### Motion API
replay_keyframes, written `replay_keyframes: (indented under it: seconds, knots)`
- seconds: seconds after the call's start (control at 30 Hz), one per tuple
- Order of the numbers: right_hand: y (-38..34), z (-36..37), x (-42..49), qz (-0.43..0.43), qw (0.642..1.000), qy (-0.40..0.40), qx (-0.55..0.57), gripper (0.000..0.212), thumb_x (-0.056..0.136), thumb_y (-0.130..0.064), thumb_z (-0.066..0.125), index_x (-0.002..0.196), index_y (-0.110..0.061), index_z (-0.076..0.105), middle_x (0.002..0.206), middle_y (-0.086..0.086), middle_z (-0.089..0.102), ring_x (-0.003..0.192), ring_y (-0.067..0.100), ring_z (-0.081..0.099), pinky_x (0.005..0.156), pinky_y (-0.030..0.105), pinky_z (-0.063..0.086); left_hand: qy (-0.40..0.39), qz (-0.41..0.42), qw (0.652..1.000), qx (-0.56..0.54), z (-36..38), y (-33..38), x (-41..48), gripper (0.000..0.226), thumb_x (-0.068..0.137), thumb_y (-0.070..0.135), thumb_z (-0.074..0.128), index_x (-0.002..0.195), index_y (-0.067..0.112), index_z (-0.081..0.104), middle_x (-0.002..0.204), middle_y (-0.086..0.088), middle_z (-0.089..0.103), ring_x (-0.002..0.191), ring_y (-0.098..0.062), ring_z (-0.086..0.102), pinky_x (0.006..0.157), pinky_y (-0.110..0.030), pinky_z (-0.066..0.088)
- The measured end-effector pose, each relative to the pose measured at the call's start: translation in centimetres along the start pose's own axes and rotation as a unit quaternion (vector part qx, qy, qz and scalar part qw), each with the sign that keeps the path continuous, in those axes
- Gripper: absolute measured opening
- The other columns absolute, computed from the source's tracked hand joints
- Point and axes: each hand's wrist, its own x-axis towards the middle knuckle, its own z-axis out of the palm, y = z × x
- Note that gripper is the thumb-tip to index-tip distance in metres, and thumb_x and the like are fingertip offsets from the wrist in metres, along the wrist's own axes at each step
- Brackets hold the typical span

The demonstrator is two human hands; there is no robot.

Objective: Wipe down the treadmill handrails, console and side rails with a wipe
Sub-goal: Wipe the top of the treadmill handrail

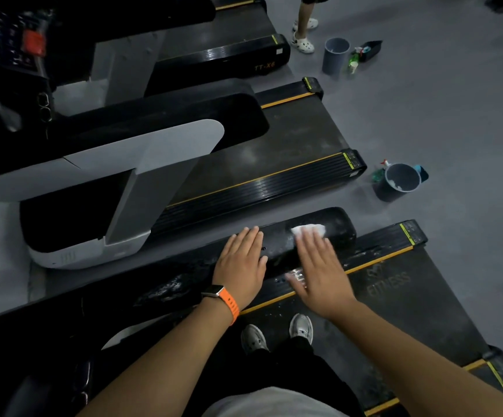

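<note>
i stand on the belt (409, 311), facing the black handrail (342, 233) on my left. right hand (319, 266): grip wide, fingers straight, pressing the wipe (309, 229), which lies under my fingertips on top of the handrail near its rounded far end; nothing is pinched. the hand shows blurred. left hand (241, 263): grip wide, palm flat on the same handrail just beside the right, holding nothing. finding: foam (166, 288) and wet streaks lie on the handrail nearer me, so i judge this rail part done. recommendation: get the wipe under the whole palm, not the fingertips alone, so it cannot slip out; make long overlapping passes with even pressure; wrap over the rounded end and both edges; then gather the foam. risk: drips falling onto the belt.
</note>
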Motion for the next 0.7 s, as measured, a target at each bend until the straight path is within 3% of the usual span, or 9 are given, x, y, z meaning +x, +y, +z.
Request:
replay_keyframes:
  seconds: [0.1,0.23,0.43,0.57,0.7]
  knots:
    - [1.2,-1.2,1.3,-0.060,0.998,0.006,-0.029,0.077,0.109,-0.061,0.026,0.168,-0.014,0.010,0.175,0.005,0.007,0.162,0.021,0.001,0.131,0.047,0.006,0.007,-0.017,1.000,0.006,0.0,0.3,-0.1,0.056,0.106,0.034,0.046,0.156,0.009,0.040,0.163,-0.007,0.038,0.153,-0.023,0.030,0.128,-0.040,0.017]
    - [1.9,-2.2,3.0,0.040,0.999,-0.004,0.016,0.078,0.108,-0.063,0.021,0.167,-0.013,0.015,0.174,0.008,0.015,0.162,0.024,0.008,0.130,0.051,0.013,0.015,-0.040,0.999,0.017,0.1,0.6,-0.4,0.056,0.106,0.034,0.044,0.155,0.008,0.041,0.162,-0.008,0.039,0.152,-0.025,0.031,0.127,-0.040,0.019]
    - [1.1,-3.6,5.3,-0.111,0.993,-0.045,0.004,0.084,0.103,-0.069,0.011,0.167,-0.015,0.015,0.174,0.005,0.017,0.161,0.021,0.007,0.131,0.046,0.002,0.020,-0.072,0.996,0.041,0.2,1.2,-0.8,0.057,0.105,0.036,0.042,0.154,0.008,0.042,0.162,-0.008,0.040,0.152,-0.024,0.032,0.126,-0.040,0.021]
    - [2.4,-3.6,5.1,-0.038,0.999,-0.029,0.004,0.083,0.104,-0.067,0.012,0.167,-0.014,0.013,0.174,0.007,0.017,0.162,0.023,0.007,0.131,0.045,0.001,0.023,-0.091,0.995,0.046,0.4,1.5,-0.8,0.056,0.105,0.034,0.046,0.155,0.008,0.042,0.161,-0.008,0.040,0.152,-0.024,0.033,0.126,-0.040,0.022]
    - [0.2,-2.9,4.3,-0.169,0.985,-0.046,-0.011,0.085,0.105,-0.068,0.018,0.167,-0.011,0.012,0.174,0.008,0.009,0.162,0.024,-0.001,0.131,0.045,-0.001,0.029,-0.103,0.993,0.046,0.8,1.8,-0.8,0.056,0.104,0.034,0.042,0.153,0.008,0.045,0.160,-0.008,0.042,0.151,-0.024,0.034,0.126,-0.041,0.024]
